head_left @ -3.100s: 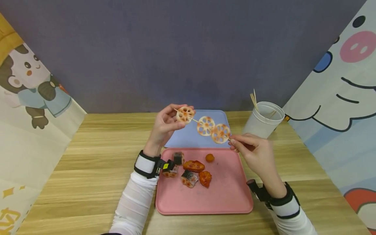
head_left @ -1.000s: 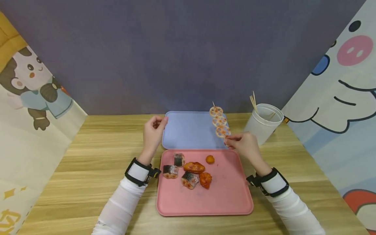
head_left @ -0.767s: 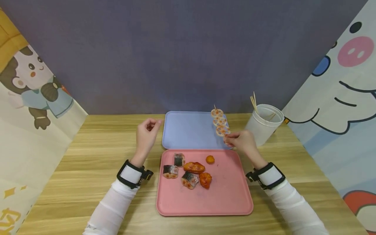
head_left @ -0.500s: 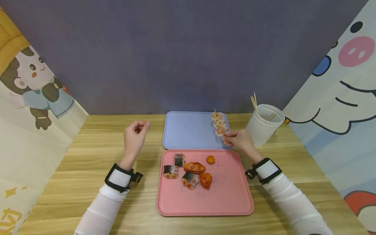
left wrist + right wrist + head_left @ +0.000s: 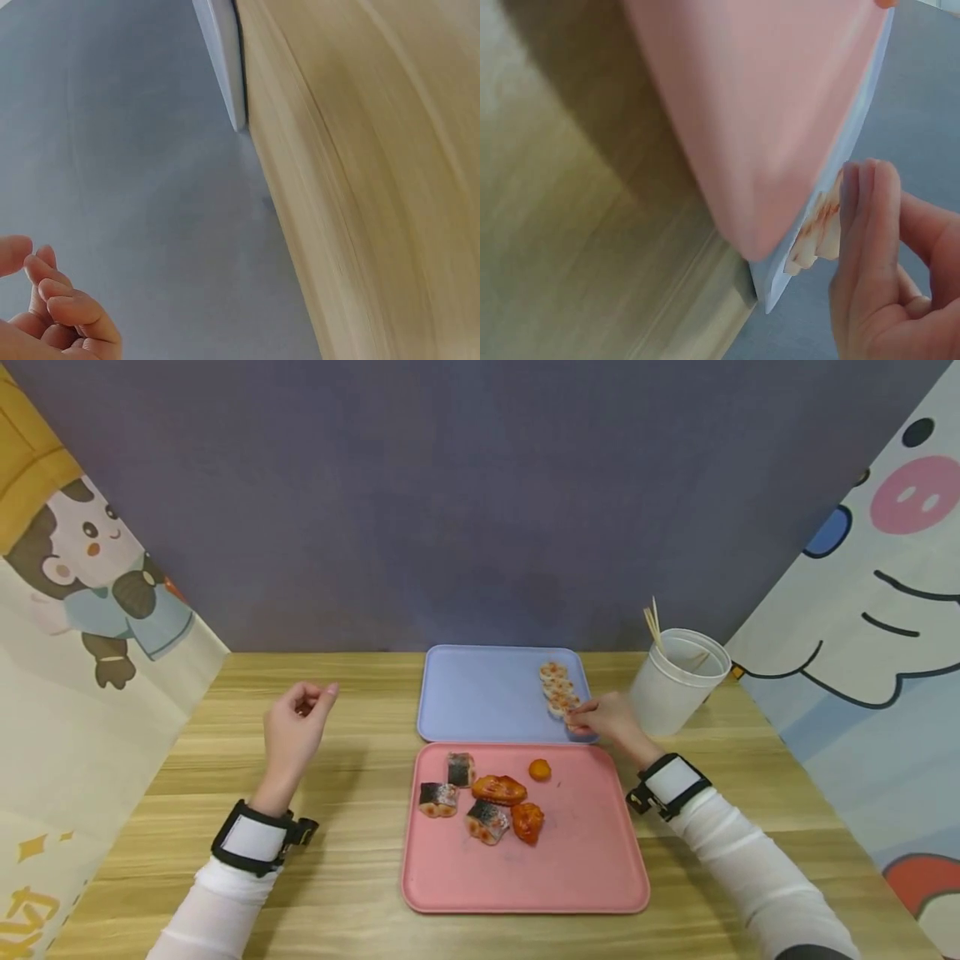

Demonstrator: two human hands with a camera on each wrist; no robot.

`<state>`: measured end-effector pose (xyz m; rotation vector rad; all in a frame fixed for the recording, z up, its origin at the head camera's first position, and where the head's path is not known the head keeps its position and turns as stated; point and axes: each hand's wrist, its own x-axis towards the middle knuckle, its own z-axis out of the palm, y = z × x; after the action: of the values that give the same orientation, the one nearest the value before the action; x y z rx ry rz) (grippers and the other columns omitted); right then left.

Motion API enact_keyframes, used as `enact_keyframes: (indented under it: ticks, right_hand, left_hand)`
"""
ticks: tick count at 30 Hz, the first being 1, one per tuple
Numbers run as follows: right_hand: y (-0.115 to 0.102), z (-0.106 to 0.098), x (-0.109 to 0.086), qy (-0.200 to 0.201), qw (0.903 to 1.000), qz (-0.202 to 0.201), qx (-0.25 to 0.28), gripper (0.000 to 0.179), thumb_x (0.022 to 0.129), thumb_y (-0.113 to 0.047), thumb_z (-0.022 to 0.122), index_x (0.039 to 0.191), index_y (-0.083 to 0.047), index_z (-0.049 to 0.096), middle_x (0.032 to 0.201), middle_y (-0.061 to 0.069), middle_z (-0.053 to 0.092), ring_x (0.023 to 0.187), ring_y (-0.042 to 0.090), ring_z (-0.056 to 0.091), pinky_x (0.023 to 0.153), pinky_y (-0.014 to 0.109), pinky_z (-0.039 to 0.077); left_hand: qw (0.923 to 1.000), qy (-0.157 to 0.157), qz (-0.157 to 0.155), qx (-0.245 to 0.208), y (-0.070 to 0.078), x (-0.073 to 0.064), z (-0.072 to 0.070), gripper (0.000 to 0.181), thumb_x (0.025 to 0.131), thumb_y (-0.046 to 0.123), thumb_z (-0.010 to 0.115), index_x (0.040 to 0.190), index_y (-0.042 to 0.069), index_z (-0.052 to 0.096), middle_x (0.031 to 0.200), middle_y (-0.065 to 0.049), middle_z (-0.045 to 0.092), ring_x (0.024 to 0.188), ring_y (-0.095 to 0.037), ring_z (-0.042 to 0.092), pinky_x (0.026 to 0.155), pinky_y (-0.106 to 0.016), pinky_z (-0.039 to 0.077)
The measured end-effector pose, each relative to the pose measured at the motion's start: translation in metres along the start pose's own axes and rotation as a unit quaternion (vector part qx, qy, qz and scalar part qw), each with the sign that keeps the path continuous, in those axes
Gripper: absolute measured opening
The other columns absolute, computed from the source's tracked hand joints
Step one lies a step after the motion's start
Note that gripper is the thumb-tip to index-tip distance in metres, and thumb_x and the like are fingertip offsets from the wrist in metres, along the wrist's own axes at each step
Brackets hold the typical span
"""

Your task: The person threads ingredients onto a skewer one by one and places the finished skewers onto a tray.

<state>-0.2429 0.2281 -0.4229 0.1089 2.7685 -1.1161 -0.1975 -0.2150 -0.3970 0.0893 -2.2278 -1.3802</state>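
A skewer of lotus root slices (image 5: 556,682) lies along the right side of the blue tray (image 5: 480,693). My right hand (image 5: 606,717) pinches its near end, low over the tray's front right corner. In the right wrist view, the lotus slices (image 5: 814,238) show edge-on beside the fingers (image 5: 874,247), which hide the stick's end. My left hand (image 5: 295,727) hangs over the wooden table left of the trays, fingers loosely curled and holding nothing. The left wrist view shows the same hand (image 5: 67,319) with thumb and fingertips close together.
In front lies a pink tray (image 5: 577,868) with several grilled fish chunks (image 5: 487,821), glazed meat pieces (image 5: 499,789) and a small orange ball (image 5: 539,769). A white bucket (image 5: 667,693) with bamboo sticks (image 5: 653,625) stands at the right. A grey partition (image 5: 480,510) rises behind.
The left hand let go of the skewer and drew back left and toward me. The right hand turned the skewer upright in view and lowered it onto the blue tray.
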Motion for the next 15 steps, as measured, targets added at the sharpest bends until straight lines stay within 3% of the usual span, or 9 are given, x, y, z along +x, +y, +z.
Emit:
enact_keyframes:
  ticks: [15]
  right_hand:
    - [-0.001, 0.001, 0.005, -0.028, 0.9955, -0.022, -0.088, 0.024, 0.081, -0.025, 0.074, 0.089, -0.003, 0.077, 0.067, 0.001, 0.071, 0.059, 0.007, 0.064, 0.057, 0.021, 0.051]
  left_hand:
    - [0.9993, 0.030, -0.011, 0.019, -0.006, -0.003, -0.024, 0.031, 0.088, 0.032, 0.067, 0.076, 0.003, 0.065, 0.062, 0.012, 0.053, 0.053, -0.007, 0.044, 0.046, -0.019, 0.033]
